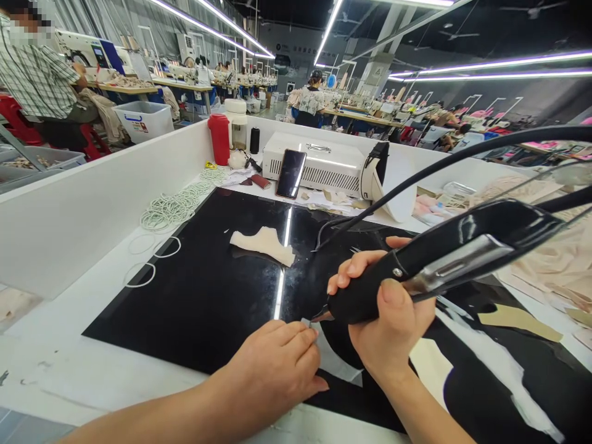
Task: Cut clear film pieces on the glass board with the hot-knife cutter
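Note:
My right hand (393,320) is wrapped round a thick black corded cutting tool (444,250) with a long metal lever on its side. The tool's thin tip points down and left, close to the fingertips of my left hand (282,364). That hand is closed at the edge of a thin, whitish, see-through sheet (340,357), pressing it on the black board (185,290). Beyond my hands, a cream fabric piece (263,242) lies on the board. Another cream piece (430,367) is partly hidden behind my right wrist.
Pale elastic cord (171,206) lies coiled at the left. A phone (291,174) leans on a white slotted box (319,160), beside a red bottle (219,139). The tool's black cable (444,157) arches to the right. White strips (494,364) and beige fabric (550,240) lie at right.

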`<state>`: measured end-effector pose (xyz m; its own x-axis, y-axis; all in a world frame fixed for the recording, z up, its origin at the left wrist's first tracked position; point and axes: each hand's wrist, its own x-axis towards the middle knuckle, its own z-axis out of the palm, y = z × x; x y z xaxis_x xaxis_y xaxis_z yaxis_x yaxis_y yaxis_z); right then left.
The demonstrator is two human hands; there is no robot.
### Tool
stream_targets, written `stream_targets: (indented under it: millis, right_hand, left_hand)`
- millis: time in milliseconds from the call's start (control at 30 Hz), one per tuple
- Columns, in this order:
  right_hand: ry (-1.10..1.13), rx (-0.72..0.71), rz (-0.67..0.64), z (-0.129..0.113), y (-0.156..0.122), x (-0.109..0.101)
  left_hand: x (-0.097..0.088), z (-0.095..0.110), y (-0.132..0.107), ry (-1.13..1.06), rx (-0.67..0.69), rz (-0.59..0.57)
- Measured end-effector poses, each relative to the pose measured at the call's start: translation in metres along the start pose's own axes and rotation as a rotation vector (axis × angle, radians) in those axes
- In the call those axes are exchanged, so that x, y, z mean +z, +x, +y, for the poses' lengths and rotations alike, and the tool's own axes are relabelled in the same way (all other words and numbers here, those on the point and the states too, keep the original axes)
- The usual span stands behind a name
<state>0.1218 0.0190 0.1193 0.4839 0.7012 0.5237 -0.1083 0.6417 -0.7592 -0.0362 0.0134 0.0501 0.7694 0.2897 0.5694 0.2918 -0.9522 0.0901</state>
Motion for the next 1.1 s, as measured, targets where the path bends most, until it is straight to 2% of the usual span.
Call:
stream_targets:
  millis: [500, 633, 833, 1100]
  right_hand:
    - [0.052, 0.032, -0.019, 0.006, 0.003, 0.008]
    - [0.047, 0.041, -0.03, 0.003, 0.005, 0.006]
    - [0.001, 0.022, 0.027, -0.018, 0.006, -0.011]
    - [-0.063, 0.094, 0.043, -0.057, -0.016, -0.044]
  left_hand:
    - [0.001, 0.0, 0.003, -0.017, 0.0, 0.028]
    - [-0.001, -0.001, 0.002, -0.026, 0.001, -0.009]
    - [-0.009, -0.001, 0.003, -0.034, -0.001, -0.086]
    - [-0.013, -0.005, 0.001, -0.023, 0.017, -0.122]
